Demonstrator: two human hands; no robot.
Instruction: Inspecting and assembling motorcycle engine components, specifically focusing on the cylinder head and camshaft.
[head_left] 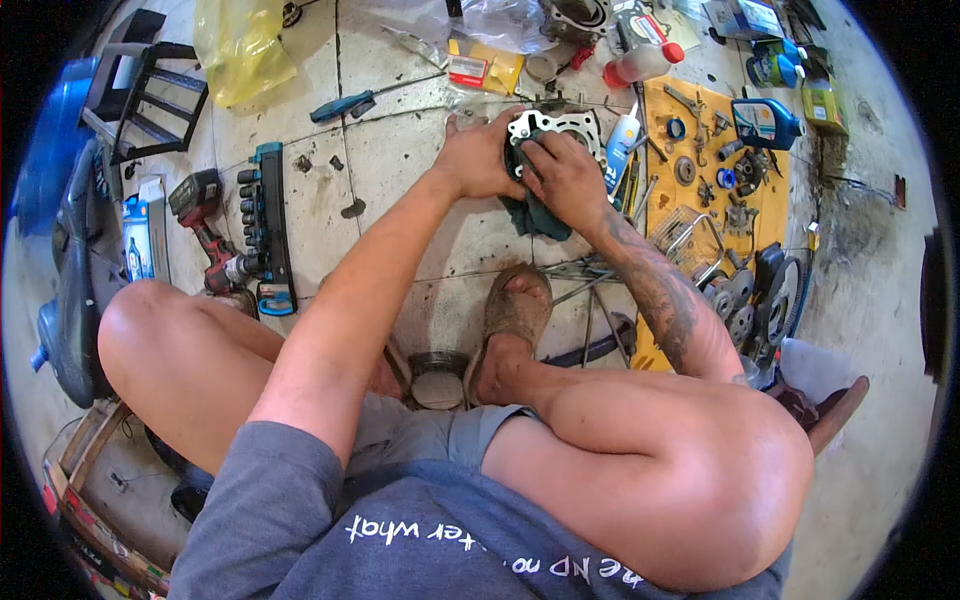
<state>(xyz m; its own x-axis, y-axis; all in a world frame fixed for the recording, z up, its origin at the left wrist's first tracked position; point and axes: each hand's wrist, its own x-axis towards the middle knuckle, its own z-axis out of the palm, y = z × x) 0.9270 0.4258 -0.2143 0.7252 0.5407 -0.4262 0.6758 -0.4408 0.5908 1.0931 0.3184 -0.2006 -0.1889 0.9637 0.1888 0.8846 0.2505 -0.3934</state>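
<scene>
Between my two hands, at the upper middle of the view, is a metal engine cylinder part [584, 130] with a pale, holed flat face. My left hand [475, 160] grips its left side, fingers curled round it. My right hand [560, 175] presses a dark green cloth [535, 218] against the part, fingers bent and closed on the cloth. The cloth hangs below the part. A white tube with a nozzle [621, 145] lies just right of my right hand.
Left are a cordless driver [215, 245], socket rail [268, 225], black frame [160, 100] and screwdriver [342, 108]. Right is a yellow sheet [665, 100] with several metal parts, a wire basket [690, 240] and bottles [765, 125]. A yellow bag [240, 50] lies at the top.
</scene>
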